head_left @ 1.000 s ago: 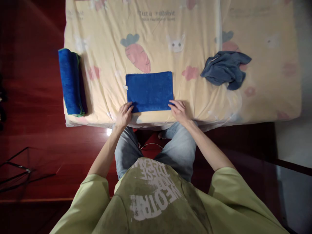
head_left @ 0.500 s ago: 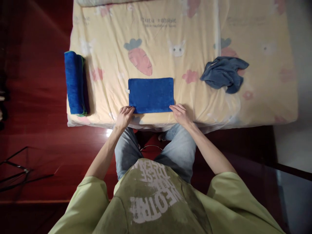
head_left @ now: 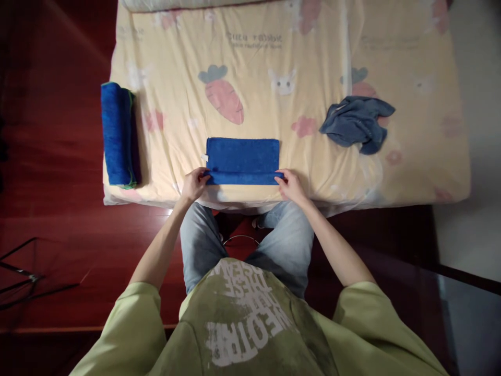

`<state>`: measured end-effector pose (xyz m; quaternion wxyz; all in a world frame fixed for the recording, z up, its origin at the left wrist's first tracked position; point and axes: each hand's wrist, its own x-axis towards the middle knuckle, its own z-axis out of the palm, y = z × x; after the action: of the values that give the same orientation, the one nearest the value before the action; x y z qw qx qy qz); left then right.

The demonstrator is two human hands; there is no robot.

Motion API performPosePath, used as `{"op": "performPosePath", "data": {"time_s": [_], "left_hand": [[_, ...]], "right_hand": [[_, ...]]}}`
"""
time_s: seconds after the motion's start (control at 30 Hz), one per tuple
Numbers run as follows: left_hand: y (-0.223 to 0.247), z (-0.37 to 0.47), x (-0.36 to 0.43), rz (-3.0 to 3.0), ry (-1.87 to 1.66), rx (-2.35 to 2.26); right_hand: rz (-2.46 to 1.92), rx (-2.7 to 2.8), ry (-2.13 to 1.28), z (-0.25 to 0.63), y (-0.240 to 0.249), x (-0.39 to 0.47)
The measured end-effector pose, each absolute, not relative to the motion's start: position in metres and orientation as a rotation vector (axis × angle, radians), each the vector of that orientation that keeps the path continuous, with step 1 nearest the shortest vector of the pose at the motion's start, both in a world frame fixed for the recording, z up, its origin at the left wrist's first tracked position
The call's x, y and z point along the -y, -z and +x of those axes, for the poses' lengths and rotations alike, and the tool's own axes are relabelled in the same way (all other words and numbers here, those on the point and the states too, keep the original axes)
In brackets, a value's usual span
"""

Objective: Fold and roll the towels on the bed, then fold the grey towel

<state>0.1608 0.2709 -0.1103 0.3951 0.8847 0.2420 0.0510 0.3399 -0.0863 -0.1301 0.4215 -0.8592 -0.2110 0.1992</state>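
Observation:
A blue towel (head_left: 242, 154) lies flat on the bed near its front edge, with a strip along its near side turned over into a narrow fold. A small white tag (head_left: 204, 157) sticks out at its left side. My left hand (head_left: 194, 184) pinches the left end of the folded strip between thumb and fingers. At the strip's right end, my right hand (head_left: 290, 184) grips it in the same way. Both hands rest close to the bed's front edge.
On the bed's left edge lies a rolled blue towel (head_left: 117, 134) with green edging. A crumpled grey-blue cloth (head_left: 358, 124) is to the right on the patterned yellow sheet (head_left: 254, 68). A black metal stand (head_left: 23, 274) is on the red floor at left.
The towel's near edge has been lifted and turned over away from me, making a narrow fold. Both hands have shifted from lying on the near corners to pinching the fold's ends.

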Motion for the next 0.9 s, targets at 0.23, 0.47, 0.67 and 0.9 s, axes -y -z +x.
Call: {"op": "performPosePath", "data": {"time_s": [0.23, 0.47, 0.67, 0.9], "left_hand": [[0.114, 0.174, -0.276, 2.283, -0.179, -0.619], [0.124, 0.162, -0.265, 2.482, -0.268, -0.450], [0.124, 0.143, -0.258, 2.674, -0.154, -0.181], [0.115, 0.154, -0.259, 2.759, -0.092, -0.204]], "right_hand": [[-2.228, 0.354, -0.487, 0.346, 0.140, 0.082], [-2.407, 0.594, -0.156, 0.326, 0.140, 0.080], [-2.327, 1.083, -0.104, 0.312, 0.138, 0.093], [-2.317, 1.087, -0.133, 0.320, 0.138, 0.091]]}}
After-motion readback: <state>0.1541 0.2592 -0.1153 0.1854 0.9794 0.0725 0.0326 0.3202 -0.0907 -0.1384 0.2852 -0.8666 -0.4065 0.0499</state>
